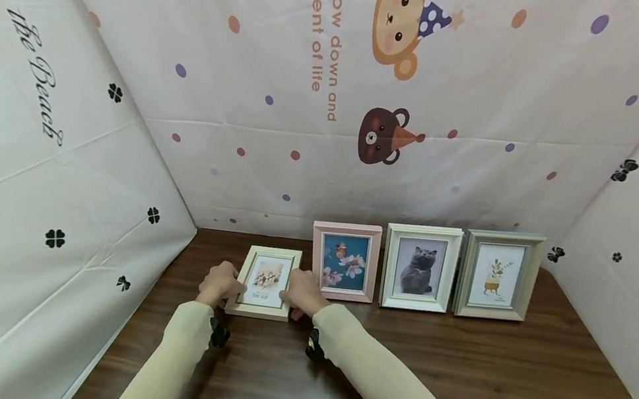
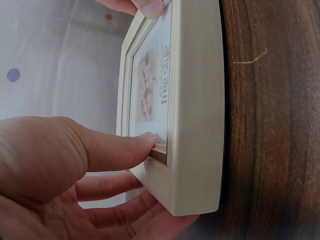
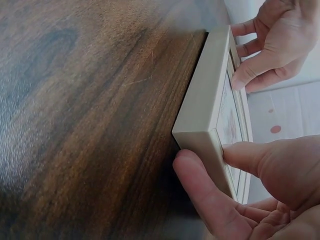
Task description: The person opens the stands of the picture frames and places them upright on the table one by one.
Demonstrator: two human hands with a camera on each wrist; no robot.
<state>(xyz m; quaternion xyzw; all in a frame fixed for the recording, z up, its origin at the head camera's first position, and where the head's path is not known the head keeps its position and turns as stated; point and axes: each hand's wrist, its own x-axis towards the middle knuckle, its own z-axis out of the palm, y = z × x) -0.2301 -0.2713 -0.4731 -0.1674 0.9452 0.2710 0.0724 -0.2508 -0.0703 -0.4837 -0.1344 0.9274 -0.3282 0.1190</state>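
Note:
Both hands grip a cream picture frame (image 1: 262, 313) at the left end of a row of frames, one at each side. The left hand (image 1: 220, 285) has its thumb on the front of the frame at the lower left, with the other fingers around the side edge. On the opposite side, the right hand (image 1: 305, 291) holds it the same way, its thumb over the front and a finger low by the bottom corner. The frame leans back, its lower edge at the brown tabletop (image 3: 100, 125). A printed "free style" picture (image 2: 150, 85) shows behind the glass.
Right of the held frame stand a pink frame (image 1: 374, 266) with blossoms, a white frame (image 1: 390, 268) with a grey cat and a grey-beige frame (image 1: 467, 277) with a plant. Printed white cloth (image 1: 275, 174) hangs behind them and along both sides.

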